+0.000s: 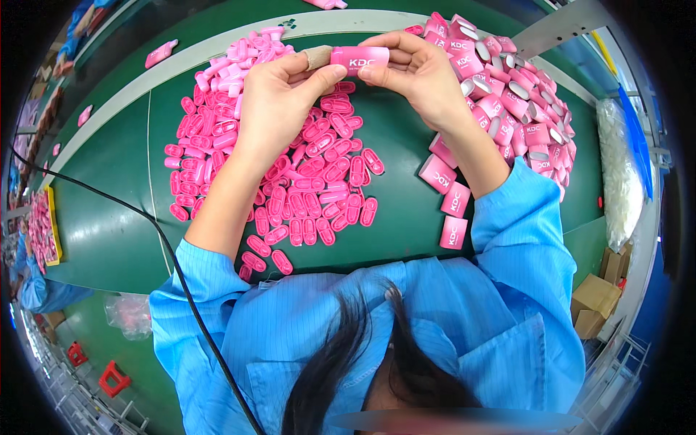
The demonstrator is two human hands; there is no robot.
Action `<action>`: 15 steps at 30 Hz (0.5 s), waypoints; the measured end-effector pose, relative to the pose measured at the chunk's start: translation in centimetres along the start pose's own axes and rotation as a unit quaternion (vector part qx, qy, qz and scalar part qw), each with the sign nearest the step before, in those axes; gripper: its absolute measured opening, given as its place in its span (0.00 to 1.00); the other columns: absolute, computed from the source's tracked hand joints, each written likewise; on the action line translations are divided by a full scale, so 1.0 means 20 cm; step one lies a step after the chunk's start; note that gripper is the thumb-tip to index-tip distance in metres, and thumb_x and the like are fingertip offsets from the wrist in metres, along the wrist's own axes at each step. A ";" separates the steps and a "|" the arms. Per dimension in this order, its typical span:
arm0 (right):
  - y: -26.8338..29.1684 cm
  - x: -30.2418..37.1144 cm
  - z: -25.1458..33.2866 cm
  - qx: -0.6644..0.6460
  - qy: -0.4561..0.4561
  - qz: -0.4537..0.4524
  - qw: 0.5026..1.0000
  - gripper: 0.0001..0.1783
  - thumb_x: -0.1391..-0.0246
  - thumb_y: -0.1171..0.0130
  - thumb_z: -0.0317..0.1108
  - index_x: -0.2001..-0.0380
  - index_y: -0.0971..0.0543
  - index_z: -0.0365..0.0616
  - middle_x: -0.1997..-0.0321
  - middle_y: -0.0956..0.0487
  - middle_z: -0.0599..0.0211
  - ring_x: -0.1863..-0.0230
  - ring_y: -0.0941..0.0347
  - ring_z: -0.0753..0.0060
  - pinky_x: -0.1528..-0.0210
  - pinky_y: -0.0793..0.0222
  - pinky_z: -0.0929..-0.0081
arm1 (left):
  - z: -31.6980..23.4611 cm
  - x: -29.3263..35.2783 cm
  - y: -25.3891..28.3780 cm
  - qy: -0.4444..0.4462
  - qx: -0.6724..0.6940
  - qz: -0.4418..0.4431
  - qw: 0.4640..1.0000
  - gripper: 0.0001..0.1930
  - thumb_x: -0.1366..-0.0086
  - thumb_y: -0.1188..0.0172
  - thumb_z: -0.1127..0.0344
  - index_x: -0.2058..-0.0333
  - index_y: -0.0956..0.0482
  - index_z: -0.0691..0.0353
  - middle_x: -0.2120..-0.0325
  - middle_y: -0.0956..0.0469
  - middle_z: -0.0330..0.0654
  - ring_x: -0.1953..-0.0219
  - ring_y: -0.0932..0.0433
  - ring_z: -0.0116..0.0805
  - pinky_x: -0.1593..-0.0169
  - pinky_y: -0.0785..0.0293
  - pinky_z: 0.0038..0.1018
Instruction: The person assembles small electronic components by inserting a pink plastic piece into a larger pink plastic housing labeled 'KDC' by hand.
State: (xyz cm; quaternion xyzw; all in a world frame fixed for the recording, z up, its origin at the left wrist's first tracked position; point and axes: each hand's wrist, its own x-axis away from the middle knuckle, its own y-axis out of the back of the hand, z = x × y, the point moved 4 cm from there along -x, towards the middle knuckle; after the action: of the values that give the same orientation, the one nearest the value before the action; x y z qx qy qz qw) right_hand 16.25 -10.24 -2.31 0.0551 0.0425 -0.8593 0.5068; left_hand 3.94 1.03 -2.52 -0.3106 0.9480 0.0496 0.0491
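Both my hands are raised over the far part of the green table, closed on one pink printed plastic sleeve (366, 55). My left hand (279, 101) pinches its left end; a tan cover wraps that index finger. My right hand (420, 83) grips the right end between thumb and fingers. Whether a smaller pink part sits inside the sleeve is hidden. Below and left of my left hand lies a spread of small pink oval plastic parts (296, 204). Beyond my right wrist is a heap of similar pink sleeves (533, 134), with several loose ones nearer me.
A pale curved rail (130, 87) borders the table, with a green conveyor surface (203, 32) carrying scattered pink pieces beyond. A black cable (156, 221) crosses at left. At right are a clear plastic bag (621, 174) and cardboard boxes (596, 293). Red stools (114, 379) stand lower left.
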 end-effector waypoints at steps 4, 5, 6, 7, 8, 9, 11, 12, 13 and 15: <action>0.00 0.01 0.02 0.073 -0.016 0.008 0.997 0.16 0.54 0.41 0.24 0.59 0.28 0.35 0.62 0.23 0.60 0.61 0.26 0.74 0.56 0.29 0.79 | -0.02 0.01 0.00 -0.041 -0.069 0.000 0.997 0.16 0.46 0.39 0.68 0.60 0.25 0.73 0.75 0.21 0.45 0.74 0.24 0.21 0.70 0.27 0.18; -0.02 0.01 0.03 0.073 -0.018 0.011 0.997 0.16 0.54 0.41 0.24 0.59 0.28 0.35 0.62 0.23 0.60 0.61 0.26 0.74 0.56 0.29 0.79 | -0.02 0.02 -0.01 -0.039 -0.069 -0.002 0.997 0.16 0.46 0.39 0.68 0.60 0.25 0.73 0.75 0.21 0.45 0.74 0.24 0.21 0.70 0.27 0.18; -0.03 0.02 0.04 0.072 0.002 -0.001 0.997 0.16 0.54 0.41 0.24 0.60 0.28 0.35 0.62 0.23 0.60 0.61 0.26 0.74 0.56 0.29 0.80 | -0.04 0.04 -0.02 -0.071 -0.118 -0.017 0.990 0.15 0.46 0.40 0.68 0.61 0.25 0.73 0.77 0.21 0.48 0.77 0.24 0.23 0.72 0.28 0.19; -0.04 0.03 0.04 0.071 0.021 -0.013 0.997 0.16 0.54 0.41 0.23 0.60 0.28 0.35 0.63 0.23 0.59 0.61 0.26 0.74 0.56 0.29 0.80 | -0.06 0.06 -0.03 -0.102 -0.167 -0.032 0.980 0.15 0.46 0.40 0.69 0.62 0.25 0.73 0.78 0.22 0.51 0.79 0.24 0.25 0.75 0.28 0.21; -0.04 0.05 0.04 0.071 0.020 -0.011 0.997 0.16 0.54 0.41 0.23 0.60 0.28 0.35 0.63 0.23 0.59 0.61 0.26 0.74 0.56 0.29 0.80 | -0.09 0.08 -0.04 -0.156 -0.255 -0.040 0.954 0.13 0.45 0.42 0.69 0.64 0.24 0.72 0.80 0.24 0.54 0.82 0.24 0.36 0.78 0.29 0.25; -0.05 0.05 0.05 0.076 0.035 -0.017 0.996 0.15 0.55 0.40 0.24 0.61 0.28 0.35 0.64 0.23 0.60 0.62 0.25 0.75 0.59 0.28 0.81 | -0.10 0.09 -0.05 -0.156 -0.255 -0.042 0.953 0.13 0.45 0.42 0.69 0.64 0.24 0.72 0.80 0.24 0.54 0.82 0.24 0.36 0.78 0.29 0.25; -0.04 0.05 0.05 0.081 0.052 -0.021 0.995 0.14 0.55 0.40 0.25 0.63 0.27 0.34 0.66 0.22 0.60 0.63 0.25 0.76 0.61 0.27 0.82 | -0.16 0.11 -0.08 -0.236 -0.371 -0.061 0.896 0.11 0.45 0.42 0.69 0.66 0.23 0.70 0.80 0.24 0.52 0.81 0.24 0.44 0.79 0.29 0.28; -0.03 0.04 0.03 0.057 0.030 -0.010 0.998 0.15 0.55 0.40 0.25 0.62 0.28 0.34 0.65 0.22 0.60 0.63 0.25 0.75 0.61 0.27 0.82 | -0.15 0.10 -0.07 -0.211 -0.348 -0.051 0.912 0.14 0.46 0.41 0.65 0.64 0.24 0.70 0.79 0.24 0.52 0.78 0.24 0.47 0.75 0.28 0.30; -0.02 0.03 0.02 0.032 0.008 0.000 0.999 0.15 0.55 0.40 0.25 0.62 0.28 0.33 0.65 0.22 0.60 0.63 0.25 0.75 0.61 0.27 0.82 | -0.15 0.08 -0.06 -0.213 -0.349 -0.054 0.911 0.14 0.46 0.41 0.65 0.64 0.24 0.70 0.79 0.24 0.52 0.78 0.24 0.47 0.75 0.28 0.30; -0.01 0.01 0.02 0.012 -0.016 0.006 1.000 0.16 0.55 0.40 0.26 0.61 0.28 0.33 0.65 0.23 0.61 0.64 0.25 0.76 0.61 0.28 0.81 | -0.12 0.03 -0.02 -0.173 -0.294 -0.001 0.940 0.20 0.46 0.40 0.61 0.60 0.26 0.73 0.74 0.24 0.55 0.73 0.23 0.47 0.68 0.26 0.32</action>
State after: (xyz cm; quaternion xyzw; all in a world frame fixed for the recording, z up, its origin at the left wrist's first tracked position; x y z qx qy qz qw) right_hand 15.89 -10.34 -1.98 0.0478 0.0243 -0.8573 0.5121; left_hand 3.56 -0.04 -0.18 -0.2988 0.8676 0.3791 0.1193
